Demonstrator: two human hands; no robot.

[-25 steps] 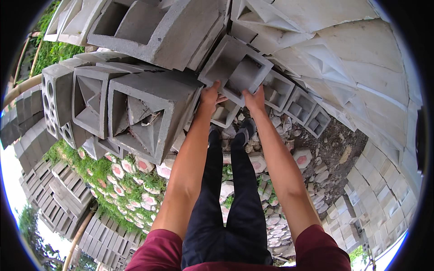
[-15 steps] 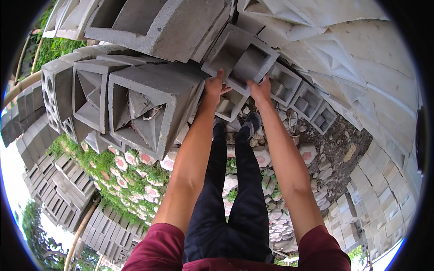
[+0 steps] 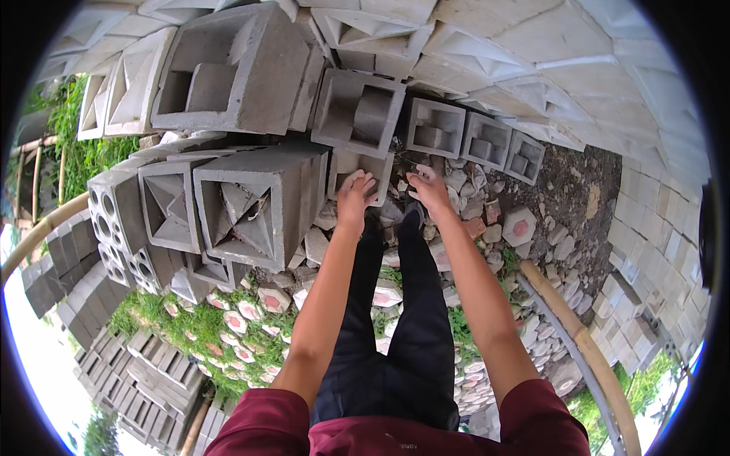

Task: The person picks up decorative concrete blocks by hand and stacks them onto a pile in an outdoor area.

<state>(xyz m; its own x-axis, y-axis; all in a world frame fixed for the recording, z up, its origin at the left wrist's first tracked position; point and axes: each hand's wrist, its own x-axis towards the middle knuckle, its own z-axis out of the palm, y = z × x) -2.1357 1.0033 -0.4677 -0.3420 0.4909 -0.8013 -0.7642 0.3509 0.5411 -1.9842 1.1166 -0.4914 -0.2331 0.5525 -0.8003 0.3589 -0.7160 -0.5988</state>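
Note:
A grey hollow square concrete block (image 3: 357,114) rests at the near end of a row of similar blocks (image 3: 471,140), on top of another block (image 3: 363,166). My left hand (image 3: 353,194) is just below it with fingers spread, at the lower block's face. My right hand (image 3: 428,186) hovers beside it over the rubble, fingers apart and holding nothing. Both arms reach straight forward above my dark trousers.
Large patterned concrete blocks (image 3: 255,201) are stacked on the left, with a bigger hollow one (image 3: 228,72) above. Broken hexagonal pavers and stones (image 3: 525,228) litter the ground. Pale blocks (image 3: 608,68) form a wall on the right. A bamboo pole (image 3: 585,342) lies at lower right.
Both hands held the hollow square block up and carried it forward. It now rests on the stack, and the hands have let go and dropped below it.

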